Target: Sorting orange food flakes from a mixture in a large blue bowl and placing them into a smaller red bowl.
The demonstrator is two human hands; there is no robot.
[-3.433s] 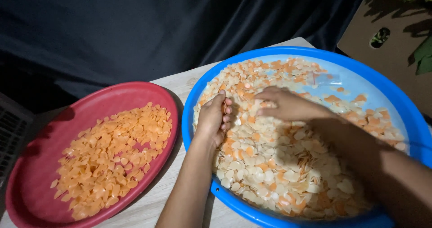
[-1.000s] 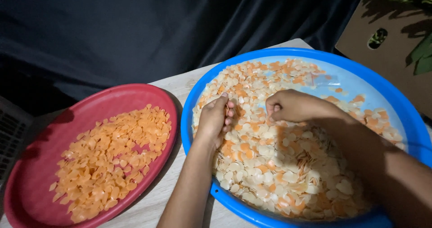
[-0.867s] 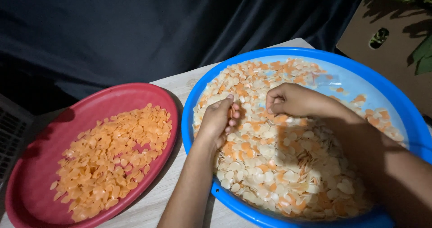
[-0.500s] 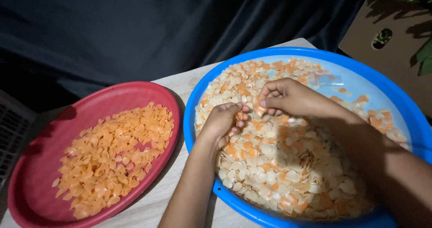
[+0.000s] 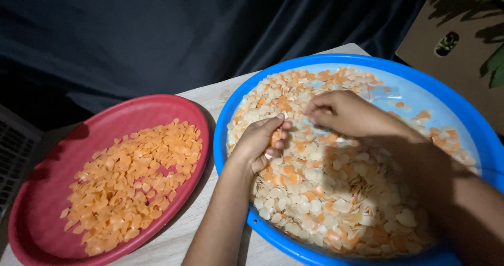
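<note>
A: Where were the person's hands?

B: Both were inside the blue basin (image 5: pixel 488 140), over the mixed pile of pale and orange chips (image 5: pixel 336 192). The left hand (image 5: pixel 260 142) rested near the basin's left rim, its fingers curled inward into a loose cup, and a few orange chips showed inside that cup.

A: And the other one?

B: The right hand (image 5: pixel 346 114) hung just beyond it, towards the middle of the basin. Its thumb and fingertips (image 5: pixel 311 110) were drawn together in a pinch; whether a chip sat between them could not be told. The two hands were close but not touching.

A: What lay beside the basin?

B: A red tray (image 5: pixel 47 192) stood just left of it, the two rims almost meeting. It carried only orange chips (image 5: pixel 134 182), spread in a flat heap across its middle. Both vessels sat on a pale wooden table (image 5: pixel 173 242).

A: Anything behind?

B: A dark cloth (image 5: pixel 157 30) hung across the back, and a brown cardboard box (image 5: pixel 462 61) with green leaves stood at the right corner
</note>
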